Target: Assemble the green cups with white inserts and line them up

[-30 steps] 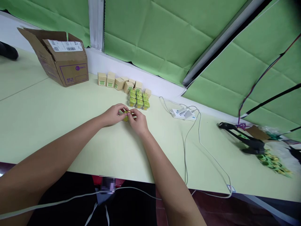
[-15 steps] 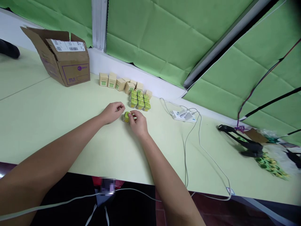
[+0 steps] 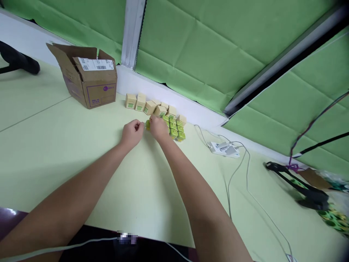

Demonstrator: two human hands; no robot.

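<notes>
My right hand (image 3: 159,128) is closed on a small green-topped item (image 3: 147,124), which shows at the left of its fingers. Just left of this item is my left hand (image 3: 132,133), its fingers curled into a pinch; what they hold, if anything, is hidden. Beside the right hand stands a tight group of matching green-topped items (image 3: 173,134) with clear bases and pale cord loops. Part of that group is covered by the right hand. Behind it runs a row of small tan cartons (image 3: 140,102) with green labels.
An open cardboard box (image 3: 100,95) stands at the back left of the pale table (image 3: 131,193). To the right lies a white power strip (image 3: 225,149) with trailing cables. A black stand (image 3: 311,194) and green pieces (image 3: 334,220) are at the far right.
My right hand has moved the green-topped item away from me, up beside the group. The left hand has curled its fingers tighter next to it. The view has shifted somewhat.
</notes>
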